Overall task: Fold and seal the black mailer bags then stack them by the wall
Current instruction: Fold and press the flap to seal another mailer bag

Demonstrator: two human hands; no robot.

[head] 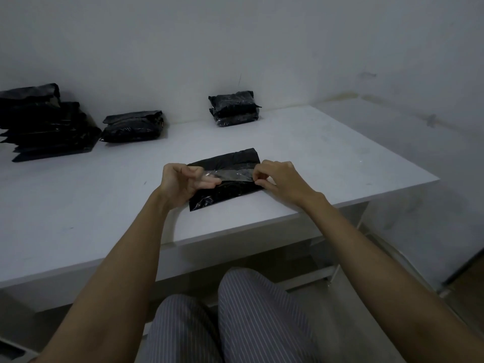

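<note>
While the white table (301, 142) carries sealed stacks by the wall, one black mailer bag (222, 189) lies near its front edge. Left hand (180, 183) and right hand (279, 179) pinch its clear adhesive strip (227, 175); the film looks thin, soft and slippery, best held at the ends.

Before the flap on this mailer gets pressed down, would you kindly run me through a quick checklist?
1. Mailer bag lies flat on the table: ok.
2. Left hand grips the bag's left end: ok.
3. Right hand pinches the clear strip: ok.
4. Strip fully peeled away: cannot tell.
5. Room on the two-bag stack by the wall: ok.
</note>
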